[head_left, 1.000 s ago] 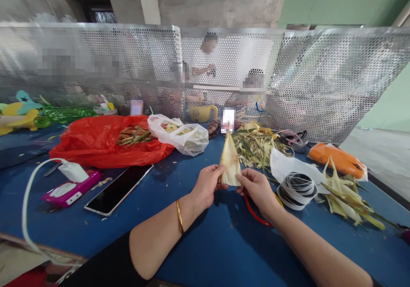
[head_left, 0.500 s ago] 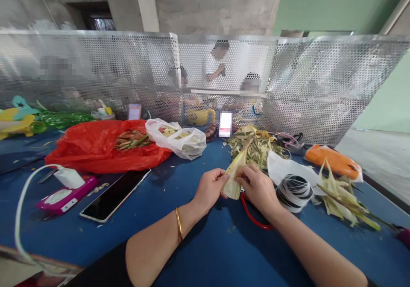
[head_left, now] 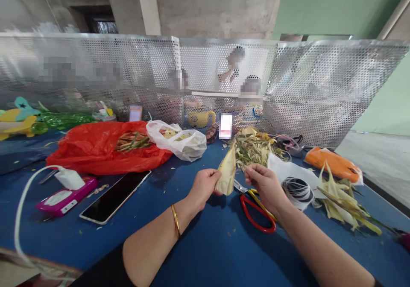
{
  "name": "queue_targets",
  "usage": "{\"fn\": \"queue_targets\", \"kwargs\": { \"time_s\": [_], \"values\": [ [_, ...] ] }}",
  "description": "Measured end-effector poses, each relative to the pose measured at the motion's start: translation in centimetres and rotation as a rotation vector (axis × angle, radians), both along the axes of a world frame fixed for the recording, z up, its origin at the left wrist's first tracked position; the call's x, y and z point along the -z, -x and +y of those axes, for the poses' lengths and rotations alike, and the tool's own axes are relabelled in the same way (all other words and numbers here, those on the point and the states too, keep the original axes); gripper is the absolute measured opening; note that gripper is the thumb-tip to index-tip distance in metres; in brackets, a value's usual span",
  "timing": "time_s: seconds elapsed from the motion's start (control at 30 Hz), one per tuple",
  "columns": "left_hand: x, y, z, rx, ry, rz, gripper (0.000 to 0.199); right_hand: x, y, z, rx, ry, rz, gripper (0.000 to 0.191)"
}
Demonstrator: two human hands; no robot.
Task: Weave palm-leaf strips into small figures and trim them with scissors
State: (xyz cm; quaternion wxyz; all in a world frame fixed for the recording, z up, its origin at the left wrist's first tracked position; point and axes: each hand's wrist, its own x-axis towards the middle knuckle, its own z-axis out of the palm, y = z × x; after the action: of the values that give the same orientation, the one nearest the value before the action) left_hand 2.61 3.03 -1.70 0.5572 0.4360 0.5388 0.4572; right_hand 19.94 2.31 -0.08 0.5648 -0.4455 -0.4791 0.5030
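My left hand [head_left: 206,185] pinches the lower edge of a pale, dry corn husk [head_left: 226,174], which stands up with its narrow tip pointing away from me. To the right of it and apart from the husk is my right hand [head_left: 263,183], thumb and fingertips pressed together; whatever they may hold is too small to make out. Partly under that hand lie scissors [head_left: 256,212] with one red and one yellow handle, their blades toward the husk. Beyond both hands is a heap of husk scraps [head_left: 256,146].
At left are a red plastic bag [head_left: 96,150], a white plastic bag [head_left: 188,146], a dark phone [head_left: 117,197] and a purple power strip [head_left: 68,197]. A wire coil [head_left: 297,193], flower-like husks [head_left: 346,201] and an orange packet [head_left: 333,165] lie right. Behind a perforated metal screen [head_left: 134,73] are people.
My right hand has come off the husk and moved slightly right, uncovering more of the scissors. The husk has turned and shifted a little left in my left hand.
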Motion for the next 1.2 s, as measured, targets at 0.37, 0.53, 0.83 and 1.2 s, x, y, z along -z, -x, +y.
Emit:
{"fn": "queue_targets", "kwargs": {
  "time_s": [0.37,0.53,0.83,1.2],
  "values": [
    [0.8,0.7,0.7,-0.036,-0.056,0.132,0.019,0.5,-1.9,3.7,0.528,-0.183,-0.211,0.054],
    [0.5,0.6,0.7,-0.057,-0.073,0.153,0.018,-1.0,-1.4,2.9,0.475,-0.461,-1.016,0.036],
    [-0.8,0.3,-0.2,0.016,-0.037,0.038,0.020,-1.2,1.8,1.9,-0.137,-0.619,-1.163,0.004],
    [-0.6,0.3,0.0,0.043,0.048,0.057,0.018,0.5,-0.5,3.7,0.193,-0.134,-0.161,0.040]
  ]
}}
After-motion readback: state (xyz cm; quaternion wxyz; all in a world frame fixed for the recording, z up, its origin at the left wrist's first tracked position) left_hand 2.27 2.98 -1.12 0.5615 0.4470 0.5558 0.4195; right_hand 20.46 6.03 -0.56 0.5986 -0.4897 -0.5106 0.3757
